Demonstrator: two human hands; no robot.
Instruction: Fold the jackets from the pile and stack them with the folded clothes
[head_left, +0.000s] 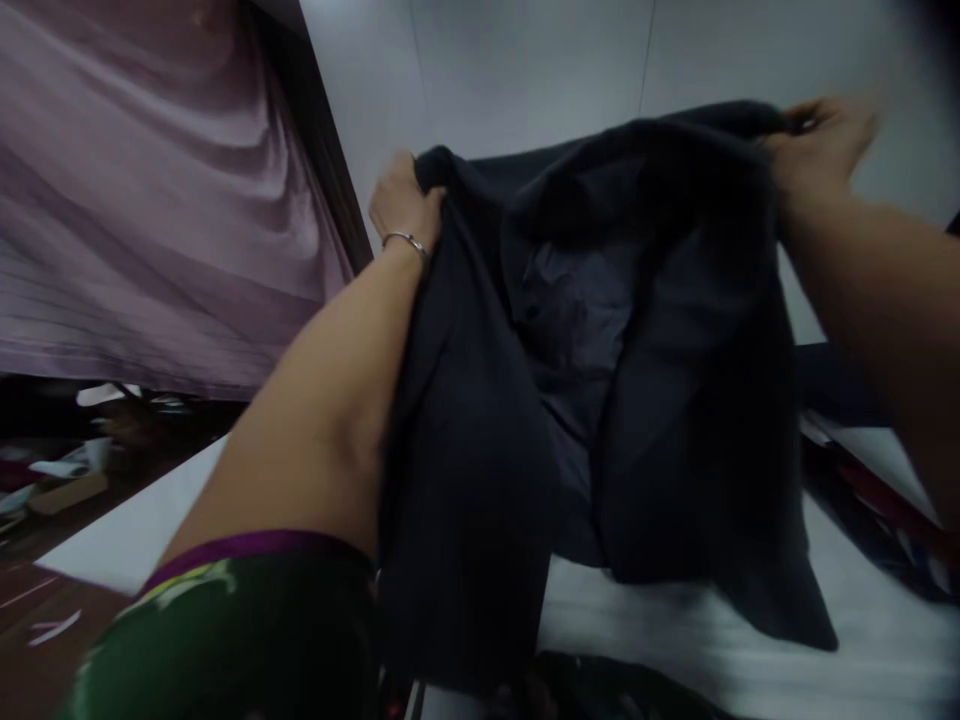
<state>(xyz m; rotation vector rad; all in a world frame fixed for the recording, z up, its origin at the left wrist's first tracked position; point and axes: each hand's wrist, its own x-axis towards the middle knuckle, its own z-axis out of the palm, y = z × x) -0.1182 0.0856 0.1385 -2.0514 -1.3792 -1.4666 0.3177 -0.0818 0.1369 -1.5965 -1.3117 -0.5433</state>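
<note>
A dark navy jacket (480,430) hangs spread out in the air in front of me, its shiny lining showing through the open front. At its upper left corner, my left hand (409,200) is closed round the cloth, a thin bracelet on the wrist. My right hand (821,145), somewhat blurred, grips the upper right corner. The lower edges of the jacket dangle over a white surface (885,640). Whatever lies directly behind the cloth is hidden.
Pale panels (525,70) stand behind. A pinkish curtain (150,200) hangs at the left, above scattered papers and odds and ends (75,460) on the floor. Folded dark and red cloth (885,500) lies on the white surface at the right.
</note>
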